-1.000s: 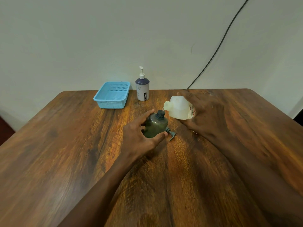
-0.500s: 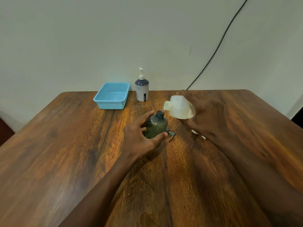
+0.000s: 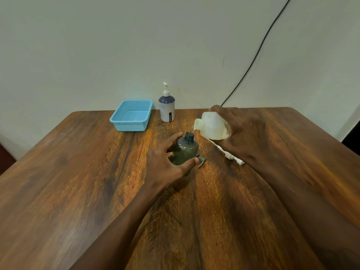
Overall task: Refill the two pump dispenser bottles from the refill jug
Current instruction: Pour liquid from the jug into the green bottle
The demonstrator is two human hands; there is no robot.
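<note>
Head view showed my left hand gripping the uncapped green bottle on the tabletop. My right hand gripped the tilted refill jug, its spout just above the bottle's neck.

Dim warm light, glare on table, blurry wide-angle edges.

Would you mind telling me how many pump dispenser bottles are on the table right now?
2: the dark green bottle, pump removed, stands mid-table in the left hand; the white-and-navy bottle stands by the wall.
</note>
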